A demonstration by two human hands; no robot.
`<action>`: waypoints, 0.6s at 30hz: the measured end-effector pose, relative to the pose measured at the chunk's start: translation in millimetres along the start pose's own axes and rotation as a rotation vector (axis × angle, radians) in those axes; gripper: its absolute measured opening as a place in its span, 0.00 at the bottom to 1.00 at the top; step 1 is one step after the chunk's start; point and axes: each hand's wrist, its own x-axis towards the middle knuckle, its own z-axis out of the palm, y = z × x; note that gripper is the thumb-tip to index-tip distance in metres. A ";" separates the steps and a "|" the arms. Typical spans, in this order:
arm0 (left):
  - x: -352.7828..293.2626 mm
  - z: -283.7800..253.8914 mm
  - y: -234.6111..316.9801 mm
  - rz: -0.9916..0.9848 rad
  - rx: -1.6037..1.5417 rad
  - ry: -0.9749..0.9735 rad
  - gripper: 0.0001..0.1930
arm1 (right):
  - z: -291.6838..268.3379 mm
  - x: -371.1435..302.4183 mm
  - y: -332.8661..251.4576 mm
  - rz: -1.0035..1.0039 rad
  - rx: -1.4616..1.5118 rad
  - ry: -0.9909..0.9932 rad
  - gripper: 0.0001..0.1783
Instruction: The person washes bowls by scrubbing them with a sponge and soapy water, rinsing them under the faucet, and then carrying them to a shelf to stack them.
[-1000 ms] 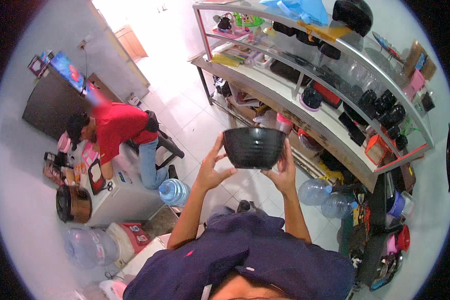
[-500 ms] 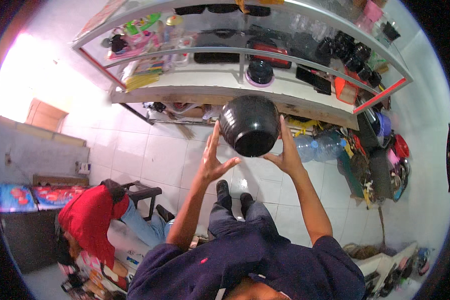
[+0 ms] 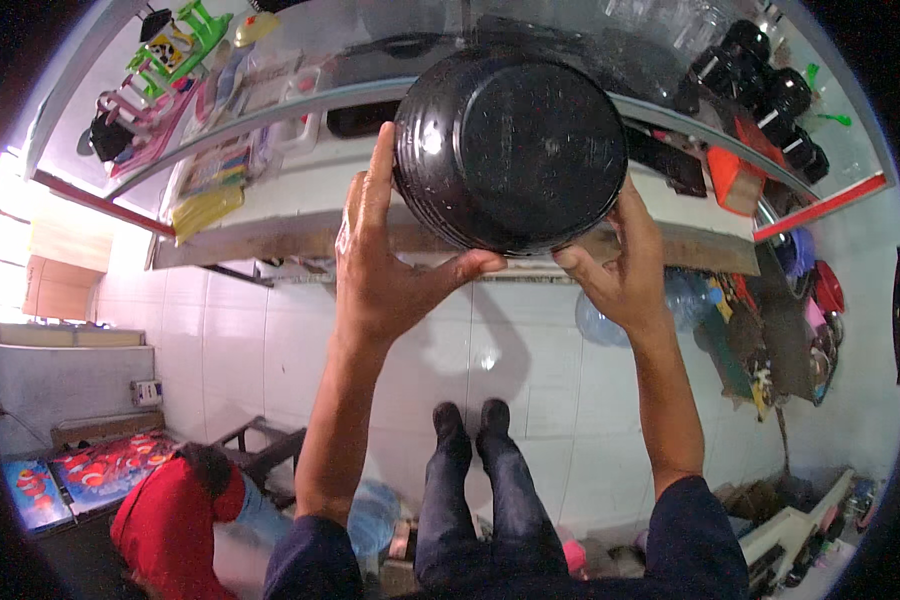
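Observation:
A round black pot (image 3: 545,150) with ribbed sides is held up in front of me, its flat base turned toward me. My left hand (image 3: 385,250) grips the pot's left side, fingers up along the wall and thumb under the lower edge. On the other side, my right hand (image 3: 625,260) presses against the lower right of the pot, its thumb at the lower edge and its fingers partly hidden behind. Behind the pot stands a glass-and-metal shelf unit (image 3: 270,120). The pot's opening is out of sight.
Yellow packets (image 3: 208,210) lie at the shelf's left, and an orange box (image 3: 735,180) at its right. Large clear water bottles (image 3: 600,320) stand below on the tiled floor (image 3: 370,410). A person in a red shirt (image 3: 175,520) bends over at the lower left.
Both hands have lifted the pot upward and nearer to me, over the shelf front, and its base now faces me more fully. The shelf looks closer.

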 end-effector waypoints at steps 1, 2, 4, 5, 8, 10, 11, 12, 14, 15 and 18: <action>6.0 7.2 -8.0 0.013 0.017 0.047 0.63 | 2.5 9.5 5.9 -0.022 -0.001 0.009 0.61; 12.8 13.8 -14.0 0.010 0.024 0.089 0.62 | 4.2 19.7 11.0 -0.002 0.033 0.003 0.60; 31.6 20.4 -24.5 0.048 0.016 0.127 0.61 | -0.6 40.6 22.2 -0.053 0.027 0.036 0.53; 41.2 22.3 -29.8 0.064 0.012 0.153 0.60 | -1.8 52.4 26.8 -0.073 0.018 0.050 0.53; 71.6 35.1 -42.5 0.047 -0.100 0.202 0.53 | -10.4 88.0 41.1 0.003 0.084 -0.032 0.45; 94.5 33.1 -41.9 0.076 -0.073 0.214 0.51 | -19.1 115.4 51.1 -0.037 0.047 -0.038 0.39; 110.9 33.5 -41.2 0.052 -0.019 0.183 0.47 | -20.4 131.6 58.0 -0.042 0.078 0.007 0.37; 128.7 34.0 -39.7 0.026 0.031 0.154 0.45 | -23.0 148.3 63.7 -0.050 0.105 0.050 0.35; 178.9 43.7 -44.7 0.028 0.047 0.052 0.42 | -35.5 186.5 83.9 0.046 0.042 0.056 0.31; 207.7 43.0 -50.5 0.015 0.088 -0.037 0.40 | -39.3 210.7 90.5 0.136 -0.026 0.007 0.30; 314.9 62.0 -107.0 0.037 0.150 -0.181 0.34 | -33.5 291.4 114.3 0.114 -0.009 -0.004 0.38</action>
